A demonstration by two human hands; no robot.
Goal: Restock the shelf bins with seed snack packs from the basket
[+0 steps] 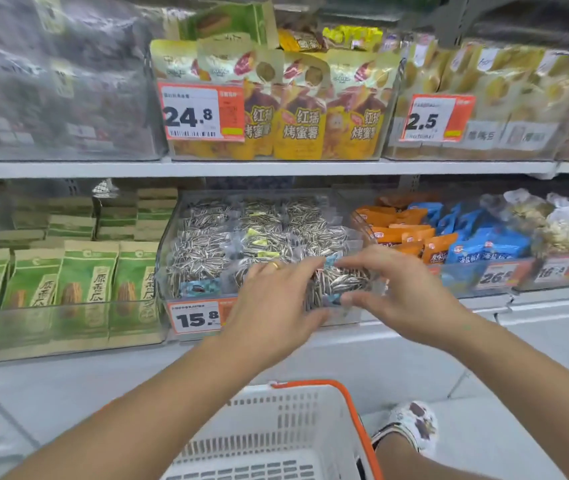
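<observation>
A clear pack of striped sunflower seeds (338, 284) sits between both my hands at the front of the clear shelf bin (168, 268), which holds several more seed packs (227, 237). My left hand (276, 303) grips the pack's left side, a gold ring on one finger. My right hand (397, 289) pinches its right side between thumb and fingers. The white basket (276, 434) with an orange handle hangs below my arms; the part of its inside that shows has no packs in it.
Green seed bags (85, 282) fill the bin to the left. Orange and blue packs (449, 237) lie in the bin to the right. Yellow sweet-potato bags (297, 109) stand on the shelf above. A price tag reading 15.8 (194, 318) hangs on the bin's front. A slippered foot (411, 427) is on the floor.
</observation>
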